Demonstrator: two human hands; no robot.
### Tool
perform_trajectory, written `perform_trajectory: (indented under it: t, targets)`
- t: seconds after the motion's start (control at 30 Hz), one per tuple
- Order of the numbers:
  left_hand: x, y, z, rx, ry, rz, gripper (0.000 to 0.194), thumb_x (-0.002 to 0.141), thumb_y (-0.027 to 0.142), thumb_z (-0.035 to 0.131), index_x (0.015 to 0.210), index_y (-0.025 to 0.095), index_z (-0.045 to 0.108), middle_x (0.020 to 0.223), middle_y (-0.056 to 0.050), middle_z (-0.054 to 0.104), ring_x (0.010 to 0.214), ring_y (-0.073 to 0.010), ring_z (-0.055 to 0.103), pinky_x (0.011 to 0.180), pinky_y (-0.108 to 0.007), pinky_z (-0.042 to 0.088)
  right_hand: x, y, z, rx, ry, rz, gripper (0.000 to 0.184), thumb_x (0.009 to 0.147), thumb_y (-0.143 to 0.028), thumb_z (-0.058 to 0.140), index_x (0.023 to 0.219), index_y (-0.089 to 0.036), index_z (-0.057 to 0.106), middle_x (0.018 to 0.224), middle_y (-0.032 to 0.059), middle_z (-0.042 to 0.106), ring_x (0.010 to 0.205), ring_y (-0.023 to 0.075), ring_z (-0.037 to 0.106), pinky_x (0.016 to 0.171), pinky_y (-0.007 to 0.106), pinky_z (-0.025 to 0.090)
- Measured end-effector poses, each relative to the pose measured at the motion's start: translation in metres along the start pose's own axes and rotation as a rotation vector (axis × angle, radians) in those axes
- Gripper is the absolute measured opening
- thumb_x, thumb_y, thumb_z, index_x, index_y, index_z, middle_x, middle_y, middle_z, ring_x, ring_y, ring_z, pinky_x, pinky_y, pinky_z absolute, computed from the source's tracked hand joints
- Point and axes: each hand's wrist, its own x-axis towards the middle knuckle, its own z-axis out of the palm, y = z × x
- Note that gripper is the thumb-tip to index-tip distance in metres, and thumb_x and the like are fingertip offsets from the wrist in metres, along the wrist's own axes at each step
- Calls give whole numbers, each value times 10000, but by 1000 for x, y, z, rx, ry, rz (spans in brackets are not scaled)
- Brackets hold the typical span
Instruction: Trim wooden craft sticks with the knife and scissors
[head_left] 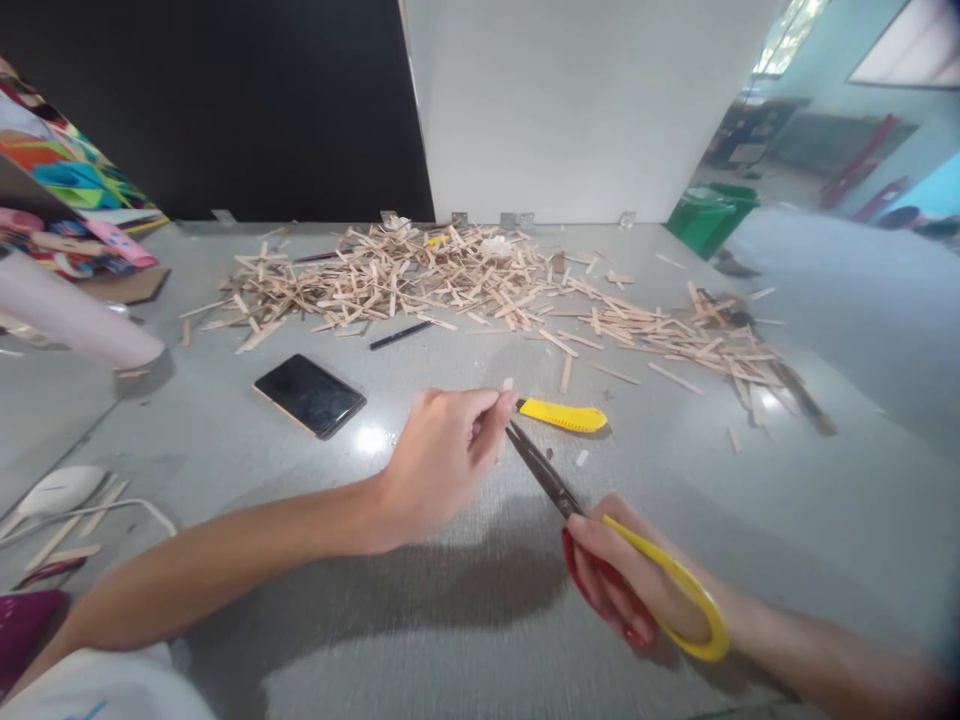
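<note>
My left hand (450, 450) is closed in a pinch above the middle of the table. A small pale piece (508, 384) sticks out at its fingertips; most of it is hidden by the fingers. My right hand (622, 570) grips a pair of scissors (547, 475) by a red and a yellow handle loop. The dark blades point up and left, tips close to my left fingertips; whether they touch anything I cannot tell. Just behind the fingertips lies a yellow utility knife (564, 415). Tiny pale scraps (582, 458) lie below the knife.
A broad heap of wooden sticks (405, 275) spreads along the back, against a black and white panel (562, 110). A phone (309, 395) and a black pen (400, 335) lie left of centre. A paper roll (75, 310) and a white cable (142, 505) are at left.
</note>
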Motion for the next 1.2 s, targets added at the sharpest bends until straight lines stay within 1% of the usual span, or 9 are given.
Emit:
perform_trajectory:
  t: [0.1,0.17,0.23,0.5,0.63,0.73,0.93,1.07,1.2]
  targets:
    - [-3,1,0,34,27,29,571,1169,360,486,651,169,632,508,29,610,414,-70,375,486,-276,286,-3,2,2,-55,110,-5,836,931,-957,477,548,-218,546,416,-28,448,331,86,384,360,219,341]
    - [-3,2,-1,48,36,40,569,1166,348,496,642,171,630,465,44,551,402,-70,354,480,-276,278,-5,4,5,-125,216,-53,805,940,-934,530,585,-212,566,480,-24,469,386,96,424,366,207,334]
    - [-3,3,-2,45,39,46,572,1165,341,499,634,173,630,434,54,502,391,-70,347,473,-272,275,-6,6,6,-164,255,-114,785,966,-905,544,599,-212,565,509,-17,481,419,106,447,372,205,329]
    - [-4,7,-9,-49,-4,32,572,1169,370,500,668,166,685,501,22,651,397,-71,452,490,-242,358,-2,1,0,-210,146,-228,758,1001,-891,512,612,-251,396,530,-46,388,443,95,352,377,208,272]
    - [-3,9,-15,-74,-32,13,573,1172,382,494,675,170,684,540,12,684,428,-82,549,497,-233,387,-2,-2,2,-202,165,-253,772,979,-911,528,609,-271,307,530,-59,309,438,92,311,363,212,224]
    - [2,7,-23,-78,-79,26,544,1171,364,488,696,173,672,590,4,715,476,-96,611,516,-220,423,-5,-4,4,-195,178,-249,781,982,-902,532,583,-265,319,519,-46,333,435,94,328,362,216,234]
    - [14,1,-34,-24,-225,90,461,1142,283,513,726,171,677,641,12,749,496,-87,598,565,-206,455,-8,-4,5,-122,163,-109,793,990,-860,574,520,-228,482,438,-37,391,366,82,371,339,192,271]
    - [18,-1,-34,-55,-271,77,453,1141,282,513,752,162,712,641,8,739,534,-99,646,579,-216,451,-6,-2,3,-106,86,42,830,938,-919,557,482,-233,454,396,-30,393,323,76,382,321,183,293]
    - [22,-5,-35,-34,-304,114,467,1140,275,520,725,165,704,629,8,726,554,-106,656,599,-229,442,-4,-2,1,-66,31,35,852,918,-947,533,459,-236,433,382,-28,389,306,71,380,311,178,286]
